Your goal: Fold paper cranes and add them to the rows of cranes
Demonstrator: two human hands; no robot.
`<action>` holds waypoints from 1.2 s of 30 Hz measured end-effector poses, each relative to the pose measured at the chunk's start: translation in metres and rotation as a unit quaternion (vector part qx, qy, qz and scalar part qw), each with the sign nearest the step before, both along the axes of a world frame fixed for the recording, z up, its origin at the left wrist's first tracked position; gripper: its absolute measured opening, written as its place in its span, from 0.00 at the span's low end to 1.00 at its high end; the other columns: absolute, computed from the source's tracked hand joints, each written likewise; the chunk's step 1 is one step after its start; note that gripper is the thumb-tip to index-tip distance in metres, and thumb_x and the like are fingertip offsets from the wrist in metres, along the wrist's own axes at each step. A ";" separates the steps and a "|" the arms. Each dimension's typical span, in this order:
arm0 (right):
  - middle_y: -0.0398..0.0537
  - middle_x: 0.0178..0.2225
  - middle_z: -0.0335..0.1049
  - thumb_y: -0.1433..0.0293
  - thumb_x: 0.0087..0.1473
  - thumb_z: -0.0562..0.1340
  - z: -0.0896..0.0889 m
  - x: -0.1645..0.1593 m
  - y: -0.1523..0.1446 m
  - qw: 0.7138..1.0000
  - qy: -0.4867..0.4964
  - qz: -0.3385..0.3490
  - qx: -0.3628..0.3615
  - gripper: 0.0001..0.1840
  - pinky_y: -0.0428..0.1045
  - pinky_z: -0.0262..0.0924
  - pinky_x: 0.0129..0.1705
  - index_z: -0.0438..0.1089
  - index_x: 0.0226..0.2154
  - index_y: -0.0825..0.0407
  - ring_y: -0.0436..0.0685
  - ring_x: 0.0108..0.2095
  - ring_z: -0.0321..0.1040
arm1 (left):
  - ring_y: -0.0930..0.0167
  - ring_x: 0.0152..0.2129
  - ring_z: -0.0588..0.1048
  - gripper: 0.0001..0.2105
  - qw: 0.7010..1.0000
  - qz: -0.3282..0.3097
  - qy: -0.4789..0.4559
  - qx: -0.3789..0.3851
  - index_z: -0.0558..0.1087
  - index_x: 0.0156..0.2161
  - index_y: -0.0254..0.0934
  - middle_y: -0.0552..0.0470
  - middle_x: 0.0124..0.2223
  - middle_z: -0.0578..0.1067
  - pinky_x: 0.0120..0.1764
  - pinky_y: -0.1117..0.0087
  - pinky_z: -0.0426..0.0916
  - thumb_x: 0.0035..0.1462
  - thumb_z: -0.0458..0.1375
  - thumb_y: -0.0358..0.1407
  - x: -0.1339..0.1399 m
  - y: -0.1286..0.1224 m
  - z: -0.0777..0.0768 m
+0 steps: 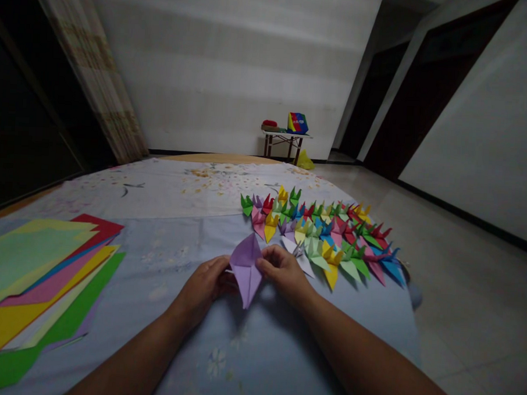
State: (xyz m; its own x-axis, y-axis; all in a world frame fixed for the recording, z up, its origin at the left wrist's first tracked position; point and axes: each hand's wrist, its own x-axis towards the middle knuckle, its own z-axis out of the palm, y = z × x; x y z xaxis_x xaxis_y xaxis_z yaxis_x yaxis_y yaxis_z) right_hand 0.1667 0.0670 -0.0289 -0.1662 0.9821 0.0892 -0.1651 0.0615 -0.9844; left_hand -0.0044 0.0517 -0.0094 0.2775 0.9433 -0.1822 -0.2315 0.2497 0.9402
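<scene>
The purple paper point(245, 276) is folded into a long diamond, pinched between the left hand point(211, 281) at its left edge and the right hand point(285, 270) at its right edge. Above the grip it widens, then rises to a point; below the grip it narrows to a slim tip. A crease crosses it level with the right thumb, and another runs down toward the lower tip.

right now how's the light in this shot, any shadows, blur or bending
Head view: dim overall, darkest at far left; soft shadow on the blue cloth below the purple paper; curtain and door lean outward, wide-lens style; far table looks soft.
</scene>
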 end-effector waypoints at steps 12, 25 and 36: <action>0.35 0.19 0.60 0.61 0.39 0.67 -0.002 0.000 0.000 0.999 0.018 0.029 -0.019 0.16 0.42 0.49 0.22 0.62 0.26 0.54 0.44 0.19 0.56 | 0.72 0.24 0.72 0.13 0.998 -0.050 0.026 0.028 0.74 0.34 0.33 0.51 0.28 0.76 0.34 0.71 0.66 0.52 0.57 0.43 0.005 -0.004 -0.002; 0.36 0.20 0.60 0.65 0.42 0.65 -0.003 -0.002 -0.004 0.997 -0.068 0.039 -0.005 0.13 0.42 0.50 0.22 0.62 0.27 0.54 0.44 0.20 0.56 | 0.73 0.18 0.66 0.14 0.960 -0.005 0.246 0.135 0.72 0.26 0.34 0.57 0.20 0.69 0.25 0.74 0.59 0.49 0.55 0.45 0.003 -0.005 -0.002; 0.39 0.22 0.65 0.71 0.47 0.60 0.005 0.002 -0.014 0.924 -0.371 0.042 0.080 0.14 0.42 0.50 0.25 0.65 0.40 0.51 0.48 0.23 0.60 | 0.67 0.29 0.70 0.08 0.808 0.026 0.533 0.251 0.67 0.36 0.39 0.53 0.31 0.70 0.30 0.71 0.60 0.51 0.53 0.38 0.001 -0.016 -0.003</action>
State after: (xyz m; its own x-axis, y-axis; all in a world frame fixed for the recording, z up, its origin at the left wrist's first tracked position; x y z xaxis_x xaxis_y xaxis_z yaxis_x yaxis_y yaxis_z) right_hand 0.1687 0.0535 -0.0239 -0.3151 0.9469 0.0636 0.5410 0.2343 -0.8077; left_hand -0.0036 0.0357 -0.0123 0.1731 0.9778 0.1180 0.7779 -0.2092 0.5925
